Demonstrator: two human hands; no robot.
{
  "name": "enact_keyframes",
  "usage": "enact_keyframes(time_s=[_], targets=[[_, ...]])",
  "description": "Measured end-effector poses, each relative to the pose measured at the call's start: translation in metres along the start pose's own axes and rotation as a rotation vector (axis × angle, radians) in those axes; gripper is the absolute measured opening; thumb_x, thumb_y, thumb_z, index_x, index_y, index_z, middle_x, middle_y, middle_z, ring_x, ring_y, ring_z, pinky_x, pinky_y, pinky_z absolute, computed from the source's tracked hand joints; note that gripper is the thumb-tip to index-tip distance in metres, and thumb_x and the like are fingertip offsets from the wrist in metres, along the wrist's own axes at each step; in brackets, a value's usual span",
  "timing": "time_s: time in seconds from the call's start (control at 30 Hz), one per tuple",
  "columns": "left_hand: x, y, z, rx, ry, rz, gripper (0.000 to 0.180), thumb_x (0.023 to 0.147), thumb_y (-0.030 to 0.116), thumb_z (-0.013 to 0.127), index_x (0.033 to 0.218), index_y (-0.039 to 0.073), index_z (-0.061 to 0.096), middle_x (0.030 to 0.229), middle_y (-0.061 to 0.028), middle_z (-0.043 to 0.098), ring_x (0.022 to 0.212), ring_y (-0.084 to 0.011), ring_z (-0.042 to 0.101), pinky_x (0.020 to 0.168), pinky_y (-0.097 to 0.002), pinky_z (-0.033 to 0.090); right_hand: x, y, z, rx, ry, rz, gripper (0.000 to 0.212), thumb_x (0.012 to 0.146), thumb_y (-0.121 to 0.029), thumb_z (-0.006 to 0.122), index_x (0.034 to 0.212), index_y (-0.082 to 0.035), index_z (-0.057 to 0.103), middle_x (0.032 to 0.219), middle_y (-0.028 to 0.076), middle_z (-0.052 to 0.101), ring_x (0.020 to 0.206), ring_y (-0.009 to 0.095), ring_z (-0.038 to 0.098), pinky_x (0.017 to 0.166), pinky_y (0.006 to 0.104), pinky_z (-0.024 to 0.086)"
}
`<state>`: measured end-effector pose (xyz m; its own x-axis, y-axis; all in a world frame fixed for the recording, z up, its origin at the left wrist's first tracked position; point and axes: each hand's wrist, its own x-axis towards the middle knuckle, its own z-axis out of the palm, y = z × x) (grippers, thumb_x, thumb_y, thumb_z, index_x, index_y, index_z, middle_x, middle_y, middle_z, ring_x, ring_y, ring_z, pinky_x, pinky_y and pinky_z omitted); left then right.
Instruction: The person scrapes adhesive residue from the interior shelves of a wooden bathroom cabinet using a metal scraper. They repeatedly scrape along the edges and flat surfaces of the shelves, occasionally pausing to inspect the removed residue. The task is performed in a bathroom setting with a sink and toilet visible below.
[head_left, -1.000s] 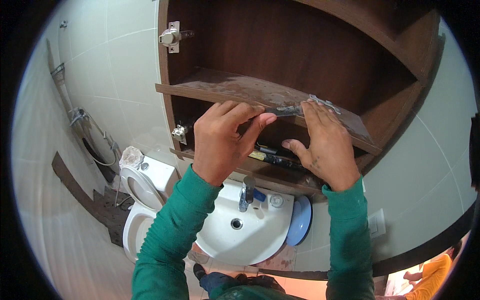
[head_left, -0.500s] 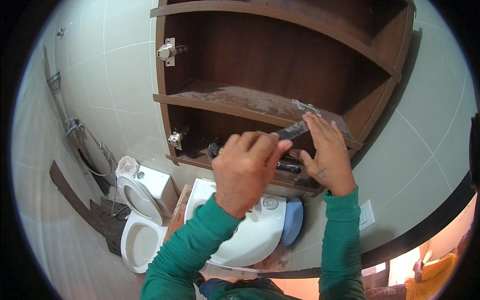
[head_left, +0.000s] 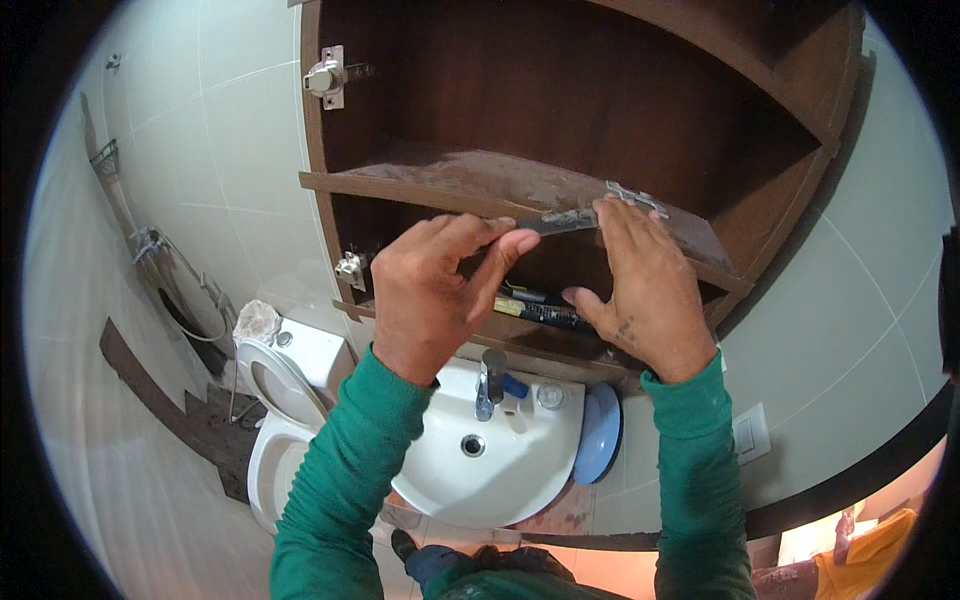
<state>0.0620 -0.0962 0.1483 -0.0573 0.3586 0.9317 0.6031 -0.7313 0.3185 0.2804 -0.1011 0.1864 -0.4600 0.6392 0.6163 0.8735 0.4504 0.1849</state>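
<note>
My left hand [head_left: 430,295] pinches one end of a flat dark strip [head_left: 560,222] between thumb and fingers. The strip lies level along the front of the middle shelf edge [head_left: 410,197] of a brown wooden cabinet. At the strip's other end my right hand [head_left: 648,280] rests its outstretched fingertips, with the thumb held apart below. Whether the strip touches the shelf edge, I cannot tell. Beneath my hands, a black tool with a yellow part [head_left: 540,310] lies in the lower compartment, partly hidden. Small metal hinge pieces [head_left: 637,200] lie on the shelf beyond my right fingertips.
Metal hinges, one upper [head_left: 328,78] and one lower [head_left: 350,270], jut from the cabinet's left side. Below stand a white sink [head_left: 520,480] with a faucet [head_left: 489,385], a blue basin [head_left: 597,435] and a toilet [head_left: 285,385]. A person in yellow [head_left: 870,560] is at lower right.
My left hand has shifted left and swung away from my right, showing more of the strip, which now lies flatter. The view has shifted, uncovering the faucet and the tool below.
</note>
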Motion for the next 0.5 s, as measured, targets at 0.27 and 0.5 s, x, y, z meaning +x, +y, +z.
enact_keyframes(time_s=[0.27,0.5], targets=[[0.014,-0.011,-0.004,0.089,-0.047,0.082,0.017,0.085,0.019,0.084,0.092,0.004,0.079,0.080,-0.0103,0.074,0.070,-0.0182,0.067,0.059,-0.0325,0.052,0.009,-0.003,-0.002,-0.027,-0.071,0.020,0.088,0.076,-0.027,0.084,0.144,0.011,0.043,0.147,0.031,0.049,0.141,0.041,0.045,0.123,0.0472,0.030],[-0.015,0.025,-0.009,0.101,0.055,0.045,0.019,0.084,0.020,0.084,0.095,0.005,0.079,0.084,-0.0107,0.074,0.072,-0.0218,0.070,0.060,-0.0331,0.056,0.007,-0.014,-0.008,-0.009,-0.093,0.019,0.091,0.077,-0.028,0.085,0.146,0.011,0.039,0.150,0.030,0.046,0.145,0.040,0.041,0.125,0.0465,0.028]])
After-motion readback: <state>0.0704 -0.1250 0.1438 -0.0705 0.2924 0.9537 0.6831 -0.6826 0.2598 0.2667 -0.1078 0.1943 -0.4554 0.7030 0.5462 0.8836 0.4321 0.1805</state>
